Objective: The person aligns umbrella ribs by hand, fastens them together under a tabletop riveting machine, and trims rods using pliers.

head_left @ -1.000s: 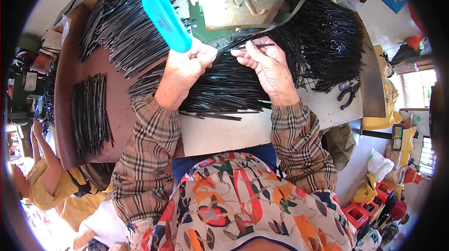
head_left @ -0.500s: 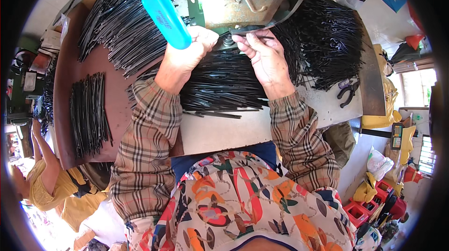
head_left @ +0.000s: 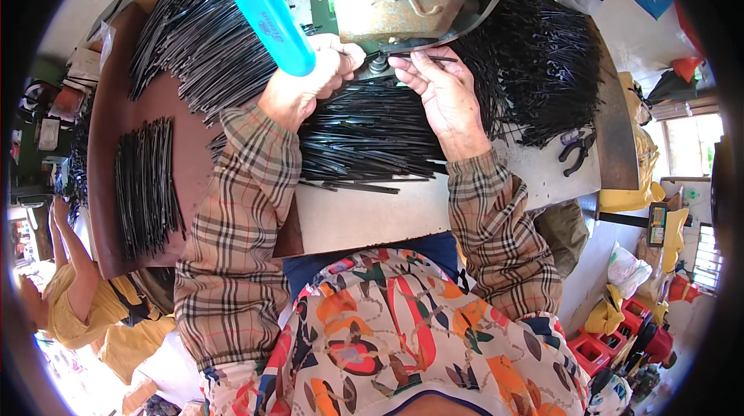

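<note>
Both of my hands work close together at a small round metal die (head_left: 377, 64) under a worn metal machine (head_left: 418, 5). My right hand (head_left: 448, 98) pinches a thin black rod (head_left: 442, 58) between thumb and fingers, its inner end by the die. On the die's left side, my left hand (head_left: 329, 71) is closed with fingertips pressed together. Whatever lies in them is hidden. A heap of similar black rods (head_left: 364, 137) lies just below my hands, partly under the left wrist. A bright blue paddle-shaped piece (head_left: 271, 24) hangs over the left hand's back.
More black rods (head_left: 209, 48) are piled at the back left, with a smaller bundle (head_left: 147, 187) nearer. A dense rod pile (head_left: 542, 59) covers the right side, with dark pliers (head_left: 576, 154) before it. Another person (head_left: 77, 276) is at the far left.
My left hand has shifted slightly up and right, and its sleeve has moved. The right hand keeps its pinch on the rod, slightly further right. The machine's front looks slightly shifted.
</note>
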Available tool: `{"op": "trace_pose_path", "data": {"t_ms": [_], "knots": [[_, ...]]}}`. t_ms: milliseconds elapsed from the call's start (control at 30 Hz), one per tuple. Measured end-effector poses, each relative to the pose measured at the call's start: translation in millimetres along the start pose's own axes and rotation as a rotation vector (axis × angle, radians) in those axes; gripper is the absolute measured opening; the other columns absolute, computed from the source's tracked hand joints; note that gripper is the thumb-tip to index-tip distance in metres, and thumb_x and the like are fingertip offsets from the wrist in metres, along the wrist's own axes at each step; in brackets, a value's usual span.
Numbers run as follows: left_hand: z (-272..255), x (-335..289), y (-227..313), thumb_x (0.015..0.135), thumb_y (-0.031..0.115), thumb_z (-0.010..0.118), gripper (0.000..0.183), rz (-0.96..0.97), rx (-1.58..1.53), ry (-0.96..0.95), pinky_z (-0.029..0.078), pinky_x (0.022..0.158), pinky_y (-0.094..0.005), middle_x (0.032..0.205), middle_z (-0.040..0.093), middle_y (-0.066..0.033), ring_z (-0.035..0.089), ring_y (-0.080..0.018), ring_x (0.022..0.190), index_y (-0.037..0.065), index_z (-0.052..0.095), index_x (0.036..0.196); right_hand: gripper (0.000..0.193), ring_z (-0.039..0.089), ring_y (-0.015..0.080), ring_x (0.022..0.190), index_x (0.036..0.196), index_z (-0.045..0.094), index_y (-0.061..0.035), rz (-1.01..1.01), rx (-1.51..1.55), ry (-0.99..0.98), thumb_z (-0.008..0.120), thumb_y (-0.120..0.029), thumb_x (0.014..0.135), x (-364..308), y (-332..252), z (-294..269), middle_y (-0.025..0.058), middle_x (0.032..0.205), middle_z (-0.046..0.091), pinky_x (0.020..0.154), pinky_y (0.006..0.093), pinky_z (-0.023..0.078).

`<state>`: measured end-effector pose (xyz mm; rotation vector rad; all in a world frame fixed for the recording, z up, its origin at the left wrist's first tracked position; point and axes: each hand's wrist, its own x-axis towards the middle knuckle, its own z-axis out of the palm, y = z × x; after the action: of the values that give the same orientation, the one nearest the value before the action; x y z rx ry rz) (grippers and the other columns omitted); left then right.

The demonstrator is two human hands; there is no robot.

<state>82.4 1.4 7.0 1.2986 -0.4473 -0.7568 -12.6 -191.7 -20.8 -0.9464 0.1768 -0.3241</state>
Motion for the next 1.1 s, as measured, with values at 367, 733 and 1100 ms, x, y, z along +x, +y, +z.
{"op": "trace_pose_path", "data": {"t_ms": [367,733,1100], "knots": [[6,6,9,0.083,0.016,0.067,0.011,-0.053,0.215,0.097,0.018,0.038,-0.0185,0.068,0.057,0.0004,0.033,-0.0005,0.043,0.005,0.067,0.084,0.012,0.07,0.0292,0.087,0.096,0.055,0.0051,-0.004,0.016,0.051,0.061,-0.004,0.091,-2,-4,0,0.0189,0.095,0.065,0.077,0.0356,0.06],[63,-94,47,0.081,0.001,0.067,0.014,-0.019,0.257,0.239,0.043,0.05,-0.0213,0.076,0.06,-0.0074,0.058,-0.0121,0.059,-0.007,0.062,0.092,0.012,0.069,0.0172,0.081,0.091,0.056,-0.0031,0.258,-0.115,-0.185,0.067,-0.008,0.088,-98,-59,-14,0.0123,0.095,0.067,0.074,0.0272,0.057],[90,-128,16,0.094,0.014,0.06,0.019,0.328,-0.166,0.082,0.04,0.057,-0.0252,0.089,0.057,-0.012,0.048,-0.0126,0.062,-0.004,0.061,0.101,0.014,0.061,0.012,0.073,0.093,0.068,-0.0047,-0.254,-1.317,0.142,0.07,-0.005,0.079,-114,-115,-101,0.0035,0.086,0.064,0.063,0.0242,0.047]]}}
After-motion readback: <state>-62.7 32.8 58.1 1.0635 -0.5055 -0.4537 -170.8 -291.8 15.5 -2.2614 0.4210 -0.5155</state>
